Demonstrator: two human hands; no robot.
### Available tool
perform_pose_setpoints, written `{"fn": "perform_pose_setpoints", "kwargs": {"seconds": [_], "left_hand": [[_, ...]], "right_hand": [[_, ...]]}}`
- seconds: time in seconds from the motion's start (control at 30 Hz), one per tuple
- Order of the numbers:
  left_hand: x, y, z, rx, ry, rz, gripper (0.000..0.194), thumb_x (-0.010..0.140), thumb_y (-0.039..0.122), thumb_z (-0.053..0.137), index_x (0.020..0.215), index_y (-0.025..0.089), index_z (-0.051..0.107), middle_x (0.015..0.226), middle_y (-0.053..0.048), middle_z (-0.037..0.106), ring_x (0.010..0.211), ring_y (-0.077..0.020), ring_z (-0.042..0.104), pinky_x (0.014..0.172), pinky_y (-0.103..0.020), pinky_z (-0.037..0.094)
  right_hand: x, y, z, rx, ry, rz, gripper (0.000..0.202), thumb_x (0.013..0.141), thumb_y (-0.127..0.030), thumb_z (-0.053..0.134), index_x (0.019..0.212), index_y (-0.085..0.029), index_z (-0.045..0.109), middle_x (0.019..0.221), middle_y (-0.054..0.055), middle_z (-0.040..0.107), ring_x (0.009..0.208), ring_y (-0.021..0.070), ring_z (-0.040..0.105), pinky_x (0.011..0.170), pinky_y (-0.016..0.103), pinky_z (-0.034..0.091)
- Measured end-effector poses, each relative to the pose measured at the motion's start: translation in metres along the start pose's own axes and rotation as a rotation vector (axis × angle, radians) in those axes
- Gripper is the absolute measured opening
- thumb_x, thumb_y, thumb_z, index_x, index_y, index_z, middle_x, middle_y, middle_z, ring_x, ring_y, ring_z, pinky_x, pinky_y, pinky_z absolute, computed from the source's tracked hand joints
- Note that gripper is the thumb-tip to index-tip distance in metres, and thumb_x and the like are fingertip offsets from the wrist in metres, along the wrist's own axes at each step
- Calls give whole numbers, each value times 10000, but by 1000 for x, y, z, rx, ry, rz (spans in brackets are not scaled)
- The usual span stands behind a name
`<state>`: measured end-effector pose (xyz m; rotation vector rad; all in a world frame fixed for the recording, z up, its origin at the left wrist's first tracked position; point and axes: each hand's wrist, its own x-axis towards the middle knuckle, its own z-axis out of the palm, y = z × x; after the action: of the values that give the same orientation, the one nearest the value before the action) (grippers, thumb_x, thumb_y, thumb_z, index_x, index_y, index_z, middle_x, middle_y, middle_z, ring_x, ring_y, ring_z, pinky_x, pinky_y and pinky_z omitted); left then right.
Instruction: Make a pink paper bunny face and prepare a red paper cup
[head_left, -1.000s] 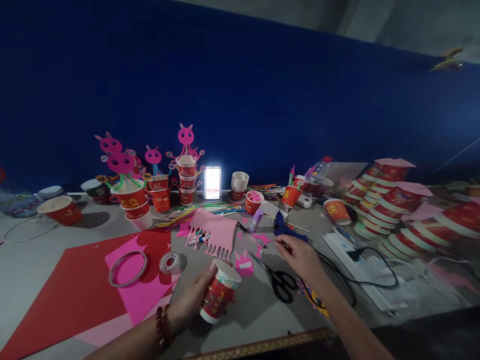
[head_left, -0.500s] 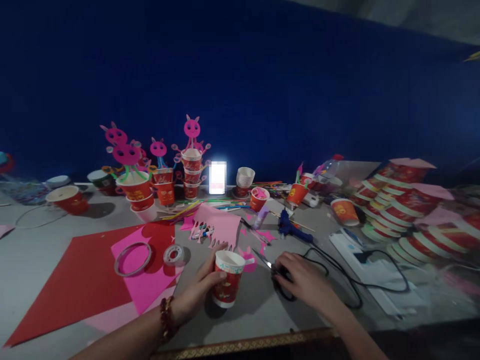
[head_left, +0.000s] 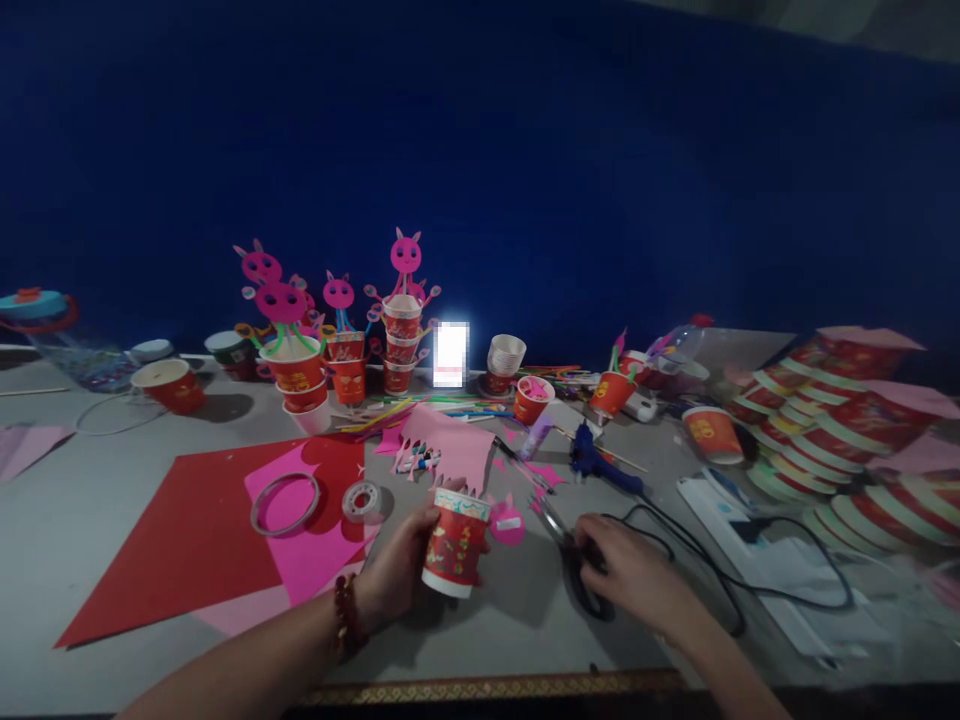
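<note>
A red patterned paper cup with a white rim is in my left hand, whose fingers wrap round its side. The cup leans, so its mouth is turned away and its inside is hidden. My right hand has its fingers curled on the black handles of a pair of scissors. The blades point away to the left, low over the table. A pink paper rabbit face lies between the cup and the scissors.
Red card, a bangle-like ring and a tape roll lie left. Beyond are pink paper and cup figures. A blue glue gun, its cable, a white power strip and stacked cups occupy the right.
My left hand has tipped the cup, so its mouth no longer shows. The right hand remains at the scissors, with more of their handles visible. The whole view has shifted slightly.
</note>
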<state>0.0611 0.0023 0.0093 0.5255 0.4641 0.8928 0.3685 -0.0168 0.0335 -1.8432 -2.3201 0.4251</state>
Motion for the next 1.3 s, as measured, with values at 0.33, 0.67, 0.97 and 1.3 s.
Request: {"fn": "perform_pose_setpoints", "kwargs": {"seconds": [0.33, 0.67, 0.97, 1.3], "left_hand": [[2, 13, 0, -117, -59, -32, 585, 882, 482, 662, 1355, 154, 559, 1029, -136, 744, 898, -255, 714, 751, -356, 561], [3, 20, -7, -253, -69, 58, 603, 829, 550, 720, 1277, 157, 633, 1052, -111, 743, 852, -236, 713, 697, -342, 574], [11, 26, -8, -289, -17, 54, 483, 933, 473, 594, 1207, 83, 678, 1101, -176, 749, 956, -277, 726, 782, -366, 564], [10, 25, -9, -231, -39, 43, 475, 863, 497, 699, 1191, 155, 705, 1038, -118, 774, 884, -253, 737, 801, -368, 561]], "right_hand": [[-5, 4, -14, 1355, -21, 147, 466, 806, -519, 654, 1205, -283, 600, 903, 83, 698, 760, 251, 691, 696, 400, 580], [50, -79, -21, 1929, -133, -101, 238, 721, -294, 869, 811, -253, 653, 700, -34, 504, 630, 120, 520, 618, 252, 495], [77, -106, -12, 1726, 89, -229, 292, 880, -475, 684, 1046, -240, 630, 568, -37, 547, 493, 150, 469, 566, 319, 476], [81, -97, 13, 1931, 111, -107, 235, 829, -372, 716, 1011, -230, 668, 511, -55, 582, 409, 120, 482, 501, 273, 459]]}}
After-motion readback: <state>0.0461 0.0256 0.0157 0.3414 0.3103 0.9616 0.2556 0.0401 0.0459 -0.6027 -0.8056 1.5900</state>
